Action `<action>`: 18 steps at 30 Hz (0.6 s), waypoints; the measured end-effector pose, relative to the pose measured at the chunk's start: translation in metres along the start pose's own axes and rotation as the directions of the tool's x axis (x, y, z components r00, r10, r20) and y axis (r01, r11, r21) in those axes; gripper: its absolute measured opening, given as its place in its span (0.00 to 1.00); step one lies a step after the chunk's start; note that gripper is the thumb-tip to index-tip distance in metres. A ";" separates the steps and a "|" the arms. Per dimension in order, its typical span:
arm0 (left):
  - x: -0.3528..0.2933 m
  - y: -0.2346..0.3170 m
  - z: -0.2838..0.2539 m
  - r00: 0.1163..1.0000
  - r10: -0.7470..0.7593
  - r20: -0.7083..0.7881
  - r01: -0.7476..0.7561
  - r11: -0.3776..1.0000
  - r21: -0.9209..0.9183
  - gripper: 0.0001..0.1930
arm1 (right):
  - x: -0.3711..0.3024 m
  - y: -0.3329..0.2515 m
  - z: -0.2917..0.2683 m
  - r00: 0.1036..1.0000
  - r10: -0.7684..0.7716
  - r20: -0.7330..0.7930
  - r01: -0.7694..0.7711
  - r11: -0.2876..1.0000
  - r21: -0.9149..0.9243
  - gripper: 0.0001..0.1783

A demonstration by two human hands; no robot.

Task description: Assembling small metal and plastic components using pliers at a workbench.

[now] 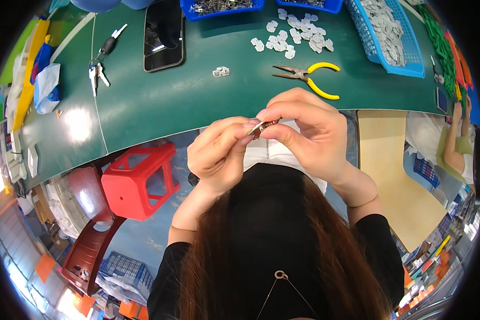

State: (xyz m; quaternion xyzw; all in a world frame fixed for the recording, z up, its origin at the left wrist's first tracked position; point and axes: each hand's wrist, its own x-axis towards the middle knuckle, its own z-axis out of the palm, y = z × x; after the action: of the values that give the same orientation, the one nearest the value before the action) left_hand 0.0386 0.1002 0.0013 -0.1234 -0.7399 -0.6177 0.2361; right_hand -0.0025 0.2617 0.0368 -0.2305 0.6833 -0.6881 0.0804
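Between my hands, just off the table's near edge, is a small part (263, 126) with a brownish, ridged side and a pale piece along it; its exact kind is too small to make out. My left hand (218, 149) pinches one end with thumb and fingertips. The other end is pinched by my right hand (312, 130), its fingers arched over from the right. Pliers (304, 74) with yellow handles and long dark jaws lie open on the green table (160, 98) beyond my right hand. A small clear-and-metal piece (221, 71) lies alone to their left.
White plastic pieces (298, 34) are scattered at the back, below blue bins (221, 12) of small parts. A blue basket (408, 66) holds more pieces at right. A phone (164, 37) and keys (100, 66) lie left. A red stool (130, 186) stands below; another person's arm (453, 141) shows far right.
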 end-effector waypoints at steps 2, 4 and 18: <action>0.000 0.000 0.000 1.000 0.002 -0.002 -0.002 1.000 0.001 0.06 | -0.001 -0.001 0.000 1.000 0.023 -0.002 -0.023 1.000 0.005 0.11; 0.000 0.000 0.000 1.000 0.004 -0.005 -0.004 1.000 0.003 0.06 | -0.001 -0.002 0.001 0.999 0.047 -0.002 -0.047 0.999 0.011 0.11; -0.004 0.001 0.000 1.000 -0.012 0.013 0.012 1.000 0.029 0.05 | 0.002 0.002 -0.001 0.998 0.037 0.045 -0.038 0.999 0.019 0.09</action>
State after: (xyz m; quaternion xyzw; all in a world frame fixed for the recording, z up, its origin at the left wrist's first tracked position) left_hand 0.0427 0.1004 0.0000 -0.1195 -0.7510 -0.6075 0.2295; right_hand -0.0049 0.2617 0.0352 -0.2321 0.6787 -0.6879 0.1110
